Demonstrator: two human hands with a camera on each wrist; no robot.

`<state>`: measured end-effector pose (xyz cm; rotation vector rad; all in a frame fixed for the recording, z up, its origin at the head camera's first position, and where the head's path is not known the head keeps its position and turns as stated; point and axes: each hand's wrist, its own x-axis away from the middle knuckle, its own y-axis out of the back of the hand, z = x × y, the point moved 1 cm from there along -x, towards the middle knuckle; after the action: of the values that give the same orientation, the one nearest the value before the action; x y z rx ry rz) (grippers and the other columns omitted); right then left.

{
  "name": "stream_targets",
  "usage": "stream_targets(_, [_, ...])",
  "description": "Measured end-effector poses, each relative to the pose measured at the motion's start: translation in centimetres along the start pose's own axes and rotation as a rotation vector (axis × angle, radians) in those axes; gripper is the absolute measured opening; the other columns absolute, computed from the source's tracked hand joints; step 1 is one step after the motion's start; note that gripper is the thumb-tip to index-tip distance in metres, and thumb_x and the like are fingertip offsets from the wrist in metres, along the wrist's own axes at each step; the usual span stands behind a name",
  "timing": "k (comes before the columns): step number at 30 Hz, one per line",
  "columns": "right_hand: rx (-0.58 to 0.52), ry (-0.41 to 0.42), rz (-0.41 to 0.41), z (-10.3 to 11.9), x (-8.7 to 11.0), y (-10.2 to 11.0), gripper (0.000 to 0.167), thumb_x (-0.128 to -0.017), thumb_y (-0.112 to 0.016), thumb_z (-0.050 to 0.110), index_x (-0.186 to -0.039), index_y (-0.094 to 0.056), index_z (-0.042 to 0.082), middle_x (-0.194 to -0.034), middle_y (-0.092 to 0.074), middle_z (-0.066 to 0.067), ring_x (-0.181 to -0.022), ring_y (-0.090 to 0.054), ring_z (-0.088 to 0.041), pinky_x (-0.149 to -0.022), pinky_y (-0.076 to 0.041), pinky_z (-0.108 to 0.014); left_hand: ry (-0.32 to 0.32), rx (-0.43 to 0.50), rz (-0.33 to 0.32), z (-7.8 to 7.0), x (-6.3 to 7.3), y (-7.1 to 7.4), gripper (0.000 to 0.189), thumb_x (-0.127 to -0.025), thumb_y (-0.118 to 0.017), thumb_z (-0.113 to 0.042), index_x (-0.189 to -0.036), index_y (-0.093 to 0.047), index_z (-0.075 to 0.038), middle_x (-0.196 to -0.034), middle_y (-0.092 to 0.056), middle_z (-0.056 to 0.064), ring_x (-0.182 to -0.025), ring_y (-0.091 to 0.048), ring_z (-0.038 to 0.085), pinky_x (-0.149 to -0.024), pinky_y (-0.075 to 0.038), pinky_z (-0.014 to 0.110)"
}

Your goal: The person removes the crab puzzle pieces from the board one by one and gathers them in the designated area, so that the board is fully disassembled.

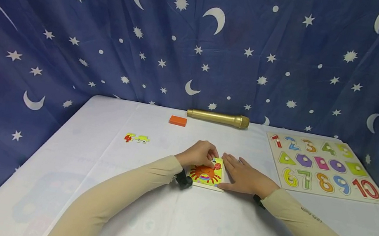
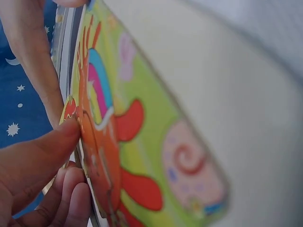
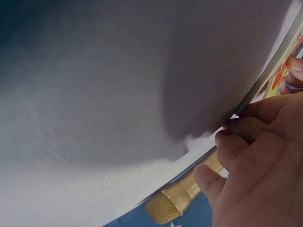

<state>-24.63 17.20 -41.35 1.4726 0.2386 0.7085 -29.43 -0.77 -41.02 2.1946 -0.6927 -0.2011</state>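
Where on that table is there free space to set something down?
Bare white tablecloth lies in front of the crab puzzle, between the sleeves, and left of the two loose puzzle pieces. Crowded: the crab puzzle itself, with left hand over it and right hand alongside; the number puzzle board fills the far right.

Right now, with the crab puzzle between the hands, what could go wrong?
The piece pinched by the left hand might catch its neighbours and lift them out of the crab puzzle. That puzzle could slide if the right hand, set along its right side, eases off. The two loose pieces, lying beyond the left sleeve, might be brushed aside if that arm swings out.
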Motion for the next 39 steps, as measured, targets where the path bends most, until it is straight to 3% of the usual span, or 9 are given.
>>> stream_targets(39, [0.012,0.003,-0.003,0.05,0.01,0.13,0.097,-0.085,-0.049,0.065,-0.147,-0.019,-0.003,-0.155,-0.019,-0.018,-0.144,-0.019,-0.032,-0.115,-0.015,-0.053,-0.052,-0.035,-0.048,0.16,0.36,-0.20,0.024,-0.077,-0.076,-0.007,-0.097,-0.064,-0.003,-0.084,-0.061,0.005,-0.074,-0.052,0.007,-0.068,-0.045,0.013])
